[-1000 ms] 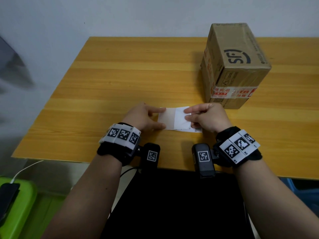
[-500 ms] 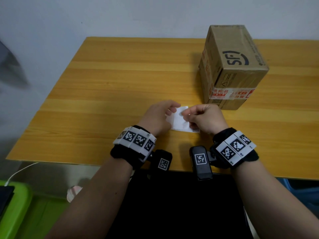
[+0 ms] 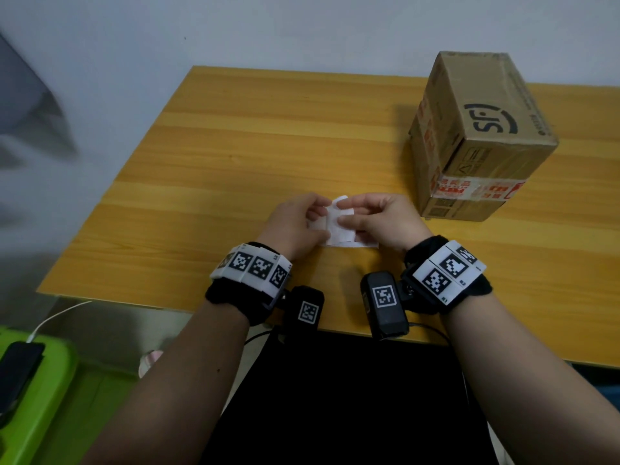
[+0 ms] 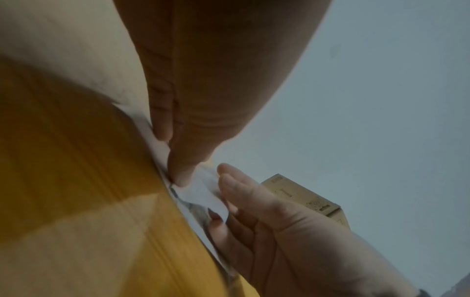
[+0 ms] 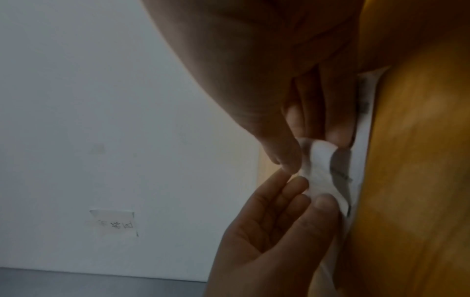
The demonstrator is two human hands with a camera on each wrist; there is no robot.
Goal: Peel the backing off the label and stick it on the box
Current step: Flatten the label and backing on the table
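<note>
A white label (image 3: 338, 229) on its backing sits at the near middle of the wooden table (image 3: 268, 146). Its far end is lifted and curled. My left hand (image 3: 322, 223) pinches the left side of the label. My right hand (image 3: 345, 213) pinches the raised curl. In the right wrist view the curled white flap (image 5: 318, 168) sits between both thumbs, with the printed sheet lying against the table. In the left wrist view my left thumb presses the label (image 4: 203, 194) down. The brown cardboard box (image 3: 483, 129) stands upright to the right, apart from both hands.
A green bin (image 3: 50, 397) with a dark phone (image 3: 18, 370) and a white cable stands on the floor at the lower left. A white wall backs the table. A small taped note (image 5: 114, 223) hangs on the wall.
The label lay flat between spread hands. Now both hands have come together over it and its far end is lifted and curled.
</note>
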